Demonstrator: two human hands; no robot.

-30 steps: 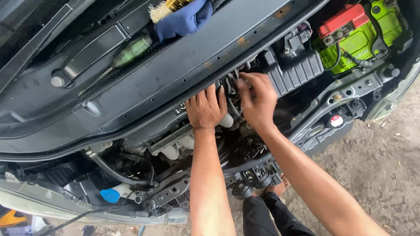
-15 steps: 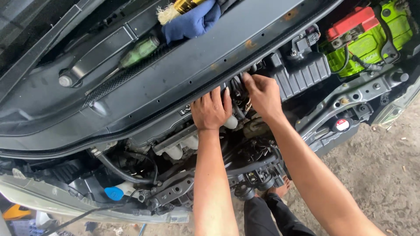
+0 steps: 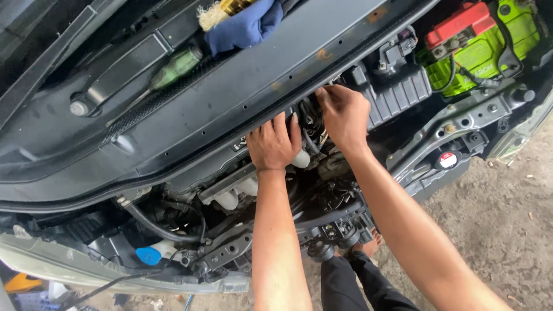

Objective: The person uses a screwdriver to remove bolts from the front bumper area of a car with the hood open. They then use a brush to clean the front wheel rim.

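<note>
Both my hands reach into a car's open engine bay, under the dark cowl panel (image 3: 242, 86). My left hand (image 3: 273, 144) rests knuckles-up on the engine top, fingers tucked down among black hoses. My right hand (image 3: 344, 115) is just right of it, fingers curled around hoses or wiring (image 3: 311, 121) beside the black ribbed air box (image 3: 397, 95). What the fingertips grip is hidden behind the hands.
A green battery with a red terminal cover (image 3: 481, 43) sits at the upper right. A blue cloth (image 3: 245, 26), a brush and a green-handled screwdriver (image 3: 173, 69) lie on the cowl. A blue cap (image 3: 148, 255) shows at lower left. Gravel ground (image 3: 495, 207) lies to the right.
My right hand has shifted up and right toward the air box. The left hand stays in nearly the same spot. The view has drifted slightly.
</note>
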